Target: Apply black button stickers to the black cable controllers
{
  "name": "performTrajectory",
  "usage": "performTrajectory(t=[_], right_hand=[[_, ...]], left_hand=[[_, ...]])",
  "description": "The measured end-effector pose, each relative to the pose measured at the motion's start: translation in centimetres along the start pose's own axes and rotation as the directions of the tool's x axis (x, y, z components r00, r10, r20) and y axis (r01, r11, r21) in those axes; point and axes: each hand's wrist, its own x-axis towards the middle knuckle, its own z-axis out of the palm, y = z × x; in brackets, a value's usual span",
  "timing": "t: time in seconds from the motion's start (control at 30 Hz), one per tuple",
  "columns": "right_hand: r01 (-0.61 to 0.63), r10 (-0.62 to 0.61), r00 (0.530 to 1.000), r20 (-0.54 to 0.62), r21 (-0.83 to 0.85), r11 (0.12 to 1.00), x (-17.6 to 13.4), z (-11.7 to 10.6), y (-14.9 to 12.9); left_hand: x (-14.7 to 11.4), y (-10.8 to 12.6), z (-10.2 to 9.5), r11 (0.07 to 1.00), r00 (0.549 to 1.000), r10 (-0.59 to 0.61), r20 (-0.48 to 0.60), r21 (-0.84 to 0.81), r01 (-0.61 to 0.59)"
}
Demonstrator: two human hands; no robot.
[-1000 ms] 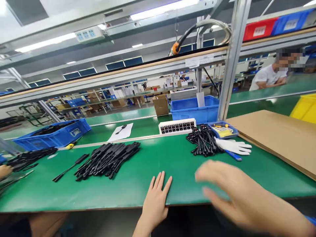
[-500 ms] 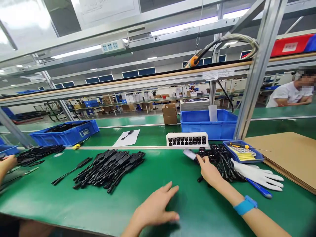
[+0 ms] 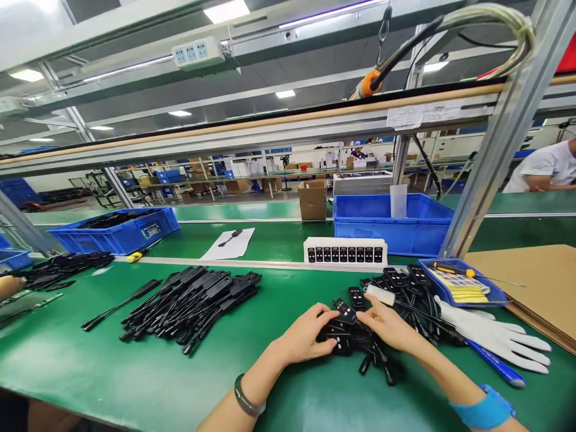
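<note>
Several small black control units with buttons and short cables (image 3: 345, 312) lie bunched between my hands. My left hand (image 3: 299, 339) is closed around their left side, thumb low and fingers at the upper unit's edge. My right hand (image 3: 389, 324) is closed at the right side, fingertips on the same upper unit. A whitish rectangular piece (image 3: 380, 294) shows just above my right hand's fingers; whether they hold it I cannot tell. Behind lies a heap of similar units (image 3: 396, 279). Cable ends (image 3: 375, 366) hang out toward me on the green table (image 3: 180, 390).
A pile of black cabled modules (image 3: 193, 300) lies left. A white holder (image 3: 345, 242) shows a row of black units. Blue bins (image 3: 391, 231), a small blue tray (image 3: 492, 294), a white glove (image 3: 499, 336) and cardboard (image 3: 535, 270) stand around. Another person's hand (image 3: 9, 288) is at the left edge.
My left hand has moved from the bare tabletop to the black units and closed on them. The units have come nearer and leftward with my right hand. The view has shifted slightly.
</note>
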Motion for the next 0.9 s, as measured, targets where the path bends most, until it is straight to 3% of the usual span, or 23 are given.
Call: performTrajectory(t=[0.17,0.33,0.5,0.57,0.73,0.9], right_hand=[[0.019,-0.019,1.0,0.016,-0.006,1.0,1.2,0.9,-0.2],[0.207,-0.212,0.975,-0.068,-0.068,0.976,-0.4,1.6,-0.8],[0.146,-0.146,0.989,-0.025,-0.021,0.989,-0.7,1.7,-1.2],[0.184,-0.185,0.982,-0.043,-0.028,0.983,-0.8,1.6,-1.7],[0.284,-0.283,0.956,-0.071,0.002,0.959,-1.6,1.2,-2.6],[0.193,-0.193,0.981,-0.013,0.093,0.977,-1.7,1.5,-1.9]], left_hand=[[0.0,0.6,0.3,0.997,0.997,0.071,0.015,-0.037,-0.07],[0.4,-0.3,0.6,0.997,0.999,0.046,-0.007,-0.064,-0.047],[1.1,-0.8,0.4,0.986,0.996,0.058,0.074,-0.162,-0.045],[1.3,-0.7,0.4,0.986,0.994,0.063,0.086,-0.159,-0.048],[0.9,-0.3,0.4,0.988,0.993,0.112,0.041,-0.111,-0.107],[0.4,0.2,0.0,0.997,0.989,0.077,0.128,-0.011,-0.076]])
